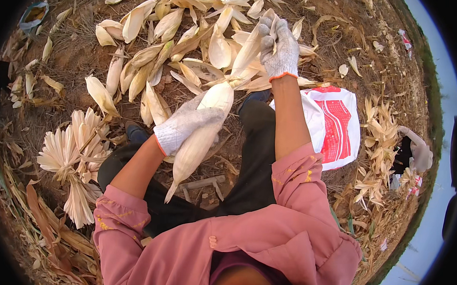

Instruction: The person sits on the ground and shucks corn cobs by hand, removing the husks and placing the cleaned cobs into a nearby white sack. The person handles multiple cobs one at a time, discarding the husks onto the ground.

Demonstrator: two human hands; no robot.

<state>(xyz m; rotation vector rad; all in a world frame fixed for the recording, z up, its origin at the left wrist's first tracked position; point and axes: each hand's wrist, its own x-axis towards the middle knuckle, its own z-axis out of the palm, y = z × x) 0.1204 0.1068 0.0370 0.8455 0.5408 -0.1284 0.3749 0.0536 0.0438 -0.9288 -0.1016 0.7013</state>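
My left hand (188, 123), in a white knit glove, is wrapped round the middle of an ear of corn (192, 153) still covered in pale husk. The ear lies slanted over my lap, its pointed end toward me and its thicker end away. At that far end, peeled husk leaves (246, 54) stretch up toward my right hand (280, 48). This hand, also gloved, with grey-stained fingertips, is closed on the tips of those leaves. Many loose dry husks (164, 27) lie on the ground just beyond both hands.
A white and red sack (315, 113) lies beside my right leg. Fanned bundles of husk (72, 153) sit at my left. More husks (379, 144) run along the right, near a crumpled greyish cloth (418, 151). A small bag (34, 16) stands far left.
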